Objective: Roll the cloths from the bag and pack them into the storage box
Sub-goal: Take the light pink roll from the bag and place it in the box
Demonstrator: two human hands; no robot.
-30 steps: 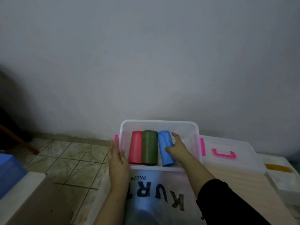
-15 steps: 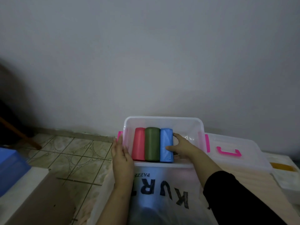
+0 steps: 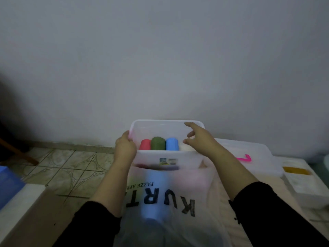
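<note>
A clear plastic storage box (image 3: pixel 167 124) stands against the wall. Inside it, side by side, lie a red roll (image 3: pixel 145 144), a green roll (image 3: pixel 158 143) and a blue roll (image 3: pixel 172 143), with something pale to their right. My left hand (image 3: pixel 124 147) grips the box's left rim. Above the box's right side my right hand (image 3: pixel 199 138) hovers with fingers spread and nothing in it. In front of the box lies a translucent plastic bag (image 3: pixel 160 196) with black lettering, and a light blue cloth shows through it.
The box's clear lid (image 3: pixel 256 157) with a pink handle (image 3: pixel 244 158) lies to the right. A white tray (image 3: pixel 306 186) holding something yellow sits further right. Tiled floor (image 3: pixel 71 166) is at the left, with a blue object (image 3: pixel 8 182) at the left edge.
My right hand has let go of the blue roll and lifted above the box's right side. My left hand has closed on the left rim. The box now looks raised or tilted.
</note>
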